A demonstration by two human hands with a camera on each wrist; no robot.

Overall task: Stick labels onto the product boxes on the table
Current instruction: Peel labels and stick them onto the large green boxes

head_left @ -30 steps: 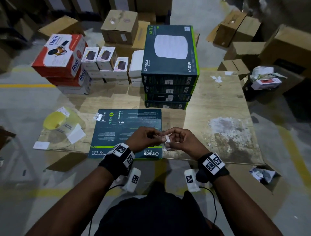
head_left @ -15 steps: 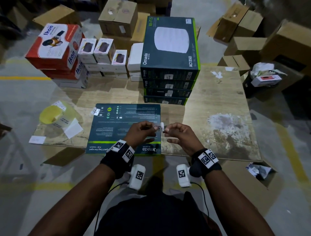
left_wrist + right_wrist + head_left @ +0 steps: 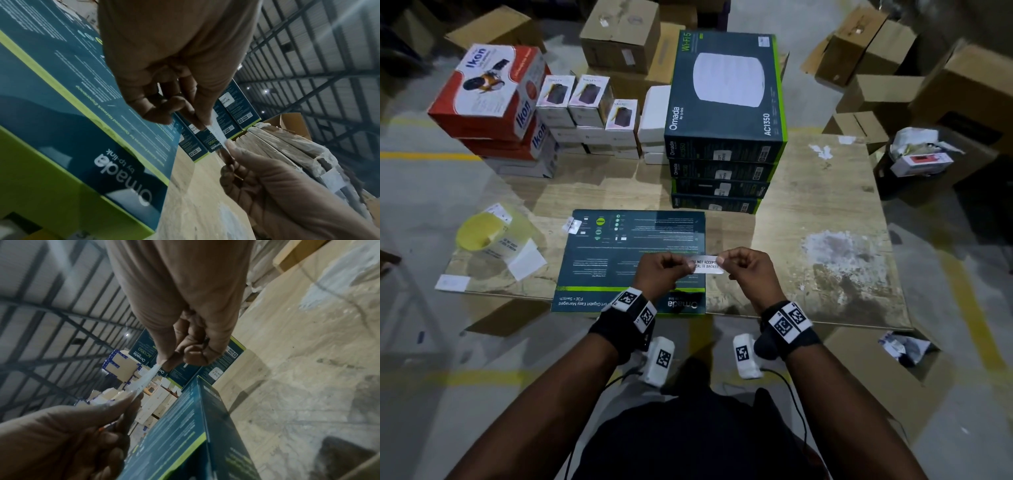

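A white label (image 3: 706, 264) printed "DO NOT ACCEPT IF SEAL IS BROKEN" is stretched flat between my two hands. My left hand (image 3: 666, 269) pinches its left end and my right hand (image 3: 744, 265) pinches its right end. The label hangs over the right edge of a flat teal Omada box (image 3: 626, 260) lying at the table's near edge. In the left wrist view the label (image 3: 214, 131) runs from my left hand (image 3: 197, 123) down to my right hand (image 3: 231, 146). In the right wrist view the label (image 3: 144, 381) runs edge-on from my right hand (image 3: 164, 363) to my left hand (image 3: 133, 395).
A stack of teal Omada AC1350 boxes (image 3: 724, 113) stands behind, white labels on their front faces. Red Ikon boxes (image 3: 493, 96) and small white boxes (image 3: 589, 109) fill the back left. A yellow roll (image 3: 479, 233) and backing papers (image 3: 525, 262) lie at the left of the wooden table (image 3: 825, 219). Cardboard cartons (image 3: 876, 58) surround it.
My hands were close together peeling the label; they have drawn apart, and the label is now pulled out flat and readable between them.
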